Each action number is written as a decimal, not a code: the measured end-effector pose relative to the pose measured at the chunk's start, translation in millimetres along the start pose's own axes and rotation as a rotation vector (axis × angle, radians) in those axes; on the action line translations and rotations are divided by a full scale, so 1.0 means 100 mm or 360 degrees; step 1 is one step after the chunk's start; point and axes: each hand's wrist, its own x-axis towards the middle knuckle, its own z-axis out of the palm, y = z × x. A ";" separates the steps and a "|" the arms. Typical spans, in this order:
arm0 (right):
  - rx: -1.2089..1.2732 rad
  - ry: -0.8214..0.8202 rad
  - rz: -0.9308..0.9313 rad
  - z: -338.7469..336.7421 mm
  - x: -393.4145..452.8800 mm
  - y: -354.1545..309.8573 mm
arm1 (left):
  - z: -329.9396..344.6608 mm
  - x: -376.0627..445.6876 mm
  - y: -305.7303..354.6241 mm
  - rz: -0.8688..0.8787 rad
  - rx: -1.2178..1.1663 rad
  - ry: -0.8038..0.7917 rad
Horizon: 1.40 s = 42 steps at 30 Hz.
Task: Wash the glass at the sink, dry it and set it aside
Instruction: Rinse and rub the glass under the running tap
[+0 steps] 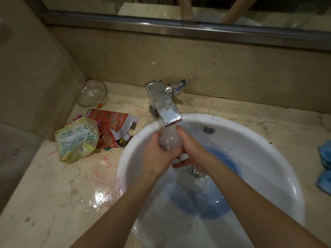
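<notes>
A clear glass [169, 140] sits under the chrome faucet [165, 106], and running water fills it with white froth. My left hand [157, 153] wraps its left side. My right hand [189, 149] clasps its right side, fingers curled beneath the base. Both hands hold it over the white sink [250, 149]. Water spills from below the glass toward the drain [196, 171]. The lower part of the glass is hidden by my fingers.
A blue stain covers the basin floor. On the wet marble counter [53, 194] to the left lie a crumpled plastic bag [77, 138], a torn orange box [114, 126], scattered crayons and a glass bowl [92, 93]. A blue cloth [325, 163] lies at the right edge.
</notes>
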 end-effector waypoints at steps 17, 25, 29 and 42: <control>-0.0393 0.0391 -0.0524 -0.15 0.02 -0.02 | 0.03 -0.11 0.02 -0.0415 -0.0274 -0.0141; -0.0171 0.0487 -0.0884 -0.16 -0.11 -0.41 | -0.03 -0.20 0.06 -0.0420 -0.0366 -0.0339; -0.0136 0.0402 -0.0963 -0.07 -0.18 -0.60 | -0.07 -0.28 0.06 -0.0201 -0.0289 -0.0440; -0.0138 0.0250 -0.0860 -0.04 -0.20 -0.85 | -0.13 -0.30 -0.09 0.0315 -0.0031 -0.0344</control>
